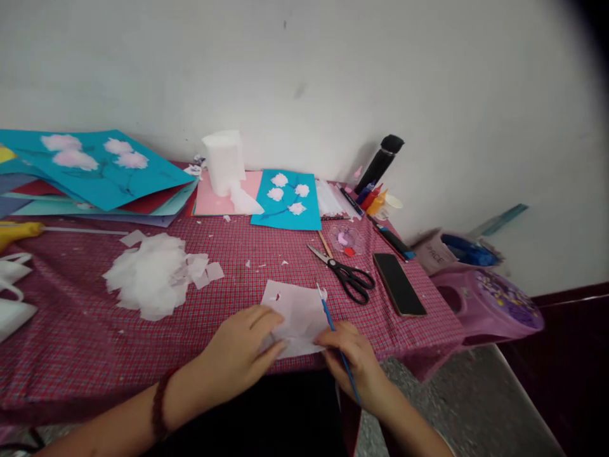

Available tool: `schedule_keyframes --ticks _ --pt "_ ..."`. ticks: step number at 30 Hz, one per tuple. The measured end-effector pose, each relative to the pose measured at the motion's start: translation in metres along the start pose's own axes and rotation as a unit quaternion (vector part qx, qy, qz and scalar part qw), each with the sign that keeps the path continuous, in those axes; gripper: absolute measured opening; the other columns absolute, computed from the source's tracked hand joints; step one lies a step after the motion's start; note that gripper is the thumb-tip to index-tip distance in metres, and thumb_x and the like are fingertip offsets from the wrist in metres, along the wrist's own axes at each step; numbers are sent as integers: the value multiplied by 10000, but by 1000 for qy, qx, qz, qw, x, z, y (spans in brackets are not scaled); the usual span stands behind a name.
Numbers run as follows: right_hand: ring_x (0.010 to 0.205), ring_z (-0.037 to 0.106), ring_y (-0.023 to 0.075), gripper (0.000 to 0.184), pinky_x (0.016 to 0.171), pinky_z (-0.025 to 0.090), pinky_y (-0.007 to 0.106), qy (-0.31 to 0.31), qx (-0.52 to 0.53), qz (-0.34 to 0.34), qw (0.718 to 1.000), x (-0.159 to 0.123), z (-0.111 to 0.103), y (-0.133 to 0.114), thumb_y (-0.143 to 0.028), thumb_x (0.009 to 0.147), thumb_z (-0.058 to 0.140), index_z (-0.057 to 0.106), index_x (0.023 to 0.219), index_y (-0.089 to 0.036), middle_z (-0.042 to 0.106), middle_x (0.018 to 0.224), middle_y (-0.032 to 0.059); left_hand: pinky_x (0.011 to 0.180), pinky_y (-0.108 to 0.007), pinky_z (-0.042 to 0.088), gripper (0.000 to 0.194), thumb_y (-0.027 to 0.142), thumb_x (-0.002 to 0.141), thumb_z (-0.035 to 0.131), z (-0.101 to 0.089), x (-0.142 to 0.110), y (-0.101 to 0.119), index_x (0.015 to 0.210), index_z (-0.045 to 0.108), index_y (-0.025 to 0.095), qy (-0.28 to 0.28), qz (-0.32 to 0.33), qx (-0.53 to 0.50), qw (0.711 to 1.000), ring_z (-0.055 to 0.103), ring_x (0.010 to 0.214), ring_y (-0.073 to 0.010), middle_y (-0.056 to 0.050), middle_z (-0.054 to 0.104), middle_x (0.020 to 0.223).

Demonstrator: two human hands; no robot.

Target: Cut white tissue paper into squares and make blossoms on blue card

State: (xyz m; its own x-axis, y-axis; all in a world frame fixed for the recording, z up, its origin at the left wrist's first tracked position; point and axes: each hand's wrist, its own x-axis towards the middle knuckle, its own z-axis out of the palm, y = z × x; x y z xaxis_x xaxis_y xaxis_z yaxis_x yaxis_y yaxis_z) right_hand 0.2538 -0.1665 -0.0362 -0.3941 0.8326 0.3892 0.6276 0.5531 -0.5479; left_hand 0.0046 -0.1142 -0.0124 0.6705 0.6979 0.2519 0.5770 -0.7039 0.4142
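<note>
A pale pinkish-white sheet of paper (299, 317) lies at the table's front edge, between my two hands. My left hand (245, 343) is closed at its left side, with the thumb and fingers on the paper. Whether a smaller piece is under those fingers I cannot tell. A blue paintbrush (343, 358) slants through my right hand (354, 358), its bristle end pointing away from me over the sheet's right corner. That hand's thumb and fingertips also touch the sheet's lower right edge. A small white scrap or smear shows beside the brush tip.
Black-handled scissors (349, 276), a phone (398, 284) and a clear paint palette (346, 240) lie to the right. White tissue squares (152, 273) are heaped at left. Behind stand a tissue roll (223, 162) and blue cards with flowers (289, 216). A pink stool (485, 304) is beyond the table.
</note>
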Motion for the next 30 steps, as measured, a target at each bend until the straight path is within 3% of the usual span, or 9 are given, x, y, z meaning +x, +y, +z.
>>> schedule_keyframes --ticks 2,6,10,15,18,22,30 --pt "823 586 189 327 722 476 323 -20 -11 -11 1000 5 -5 -1 -18 831 456 533 1067 -231 650 890 41 850 -392 505 195 192 853 528 -4 15 -6 1045 553 177 -51 -48 10 997 583 972 -237 -87 618 1057" --pt "1039 574 222 465 872 483 386 -41 -57 -29 997 26 -26 1 -5 811 423 465 1228 -208 620 1125 102 856 -404 491 194 140 765 561 -11 40 -22 954 588 177 -120 -28 40 992 562 979 -256 -83 610 1034" --pt "1038 577 226 375 906 468 396 -18 -141 -20 990 63 -45 19 -67 876 416 495 1217 -204 632 1091 98 871 -400 485 312 129 706 581 -7 45 -37 1011 599 195 -106 8 17 994 552 1014 -257 -77 609 1077" --pt "920 591 195 234 815 469 323 -105 -302 79 944 92 -67 73 -159 932 444 620 1084 -185 622 1025 90 945 -432 468 539 150 686 603 7 40 -62 1215 562 241 -51 22 -45 997 541 1131 -271 -76 589 1235" --pt "1005 571 211 263 875 433 349 -111 -346 104 926 85 -89 101 -130 915 468 628 1116 -187 628 1087 94 912 -420 498 479 175 733 598 15 40 -72 1206 583 250 -25 28 -53 998 568 1124 -271 -75 612 1233" --pt "1130 526 235 361 958 383 405 -121 -377 123 910 63 -108 116 -101 904 460 572 1237 -183 600 1236 122 863 -398 532 367 210 784 583 24 41 -78 1145 633 255 -9 35 -37 999 609 1075 -262 -64 646 1193" --pt "1304 418 211 522 1102 217 494 -155 -381 134 902 36 -106 123 -54 895 398 422 1390 -217 507 1411 104 858 -358 540 306 328 831 577 38 41 -92 1127 651 301 13 45 -16 999 631 1050 -239 -23 669 1157"
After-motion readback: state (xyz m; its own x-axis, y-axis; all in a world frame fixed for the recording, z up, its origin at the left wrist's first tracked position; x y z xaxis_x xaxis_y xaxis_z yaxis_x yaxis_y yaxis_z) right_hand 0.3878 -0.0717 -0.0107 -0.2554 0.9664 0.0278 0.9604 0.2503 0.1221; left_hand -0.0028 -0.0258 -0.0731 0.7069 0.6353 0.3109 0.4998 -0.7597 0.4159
